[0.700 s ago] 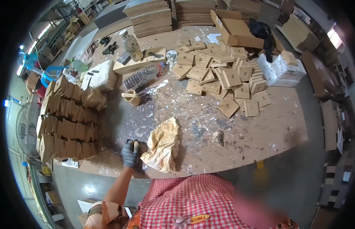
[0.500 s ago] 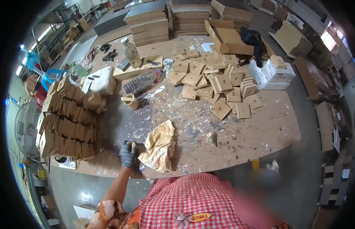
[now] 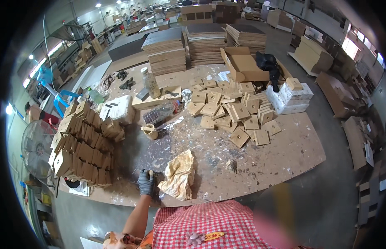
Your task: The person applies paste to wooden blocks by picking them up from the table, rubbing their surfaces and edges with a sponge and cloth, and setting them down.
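Observation:
My left hand (image 3: 146, 182), in a grey glove, rests on the near part of the stained worktable (image 3: 218, 178). Its fingers are curled and pressed together; whatever may be under them is hidden. Just right of it lies a crumpled, yellow-stained cloth or paper (image 3: 178, 176), apart from the hand. My right hand does not show; a reddish blur at the lower right is too smeared to make out. Beyond the left hand stands a small tan pot (image 3: 150, 133) with a flat stick across its top.
Stacked wooden blocks (image 3: 83, 155) rise at the table's left edge. Loose square wooden blocks (image 3: 240, 111) with holes pile up at the far right, near an open cardboard box (image 3: 245, 68) and a white wrapped bundle (image 3: 287, 99). A plastic bottle (image 3: 159, 114) lies behind the pot.
The view has tilted up, so the table sits lower in the picture and more of the hall shows. My left hand stays beside the crumpled cloth or paper, its fingers still curled.

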{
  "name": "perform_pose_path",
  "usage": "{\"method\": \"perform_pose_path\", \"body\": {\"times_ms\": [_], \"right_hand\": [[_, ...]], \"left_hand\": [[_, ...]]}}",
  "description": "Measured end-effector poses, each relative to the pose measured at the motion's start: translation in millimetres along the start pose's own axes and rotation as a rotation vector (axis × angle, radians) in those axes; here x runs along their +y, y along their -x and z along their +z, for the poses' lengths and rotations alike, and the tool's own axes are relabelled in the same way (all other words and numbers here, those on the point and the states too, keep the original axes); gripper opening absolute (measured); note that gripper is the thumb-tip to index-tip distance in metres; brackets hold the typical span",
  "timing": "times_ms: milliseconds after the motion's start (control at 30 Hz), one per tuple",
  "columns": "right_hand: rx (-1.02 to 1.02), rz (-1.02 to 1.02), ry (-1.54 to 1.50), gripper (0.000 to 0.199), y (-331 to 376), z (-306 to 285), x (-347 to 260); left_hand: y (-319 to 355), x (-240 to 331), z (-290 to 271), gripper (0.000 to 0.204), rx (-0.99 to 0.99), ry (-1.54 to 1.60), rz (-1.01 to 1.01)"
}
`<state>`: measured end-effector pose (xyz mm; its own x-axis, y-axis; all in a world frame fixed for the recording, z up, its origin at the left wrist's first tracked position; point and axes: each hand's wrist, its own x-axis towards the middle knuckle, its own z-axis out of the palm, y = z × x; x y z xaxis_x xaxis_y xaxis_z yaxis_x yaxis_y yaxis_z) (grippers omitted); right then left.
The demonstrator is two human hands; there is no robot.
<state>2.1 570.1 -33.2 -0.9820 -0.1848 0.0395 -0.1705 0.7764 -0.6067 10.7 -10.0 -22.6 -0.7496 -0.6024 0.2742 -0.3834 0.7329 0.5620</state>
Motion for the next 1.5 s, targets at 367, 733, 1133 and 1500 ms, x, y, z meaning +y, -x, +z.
{"method": "perform_pose_path", "body": {"times_ms": [367, 733, 1133, 1500], "right_hand": [[-0.040, 0.086, -0.180, 0.014, -80.8, -4.8, -82.4], [-0.151, -0.086, -0.257, 0.013, -128.3, 20.2, -145.0], [-0.239, -0.119, -0.253, 0.015, -125.7, 21.5, -147.5], [-0.322, -0.100, -0.259, 0.017, -119.9, 11.0, -134.6]], "left_hand": [[-1.0, 0.7, 13.6, 0.031, -0.055, -0.056, 0.036], [-0.1, 6.2, -1.0, 0.030, -0.073, -0.057, -0.017], [4.6, 9.3, -4.0, 0.029, 0.072, 0.096, -0.093], [5.3, -0.7, 4.3, 0.028, 0.061, 0.071, -0.065]]}}
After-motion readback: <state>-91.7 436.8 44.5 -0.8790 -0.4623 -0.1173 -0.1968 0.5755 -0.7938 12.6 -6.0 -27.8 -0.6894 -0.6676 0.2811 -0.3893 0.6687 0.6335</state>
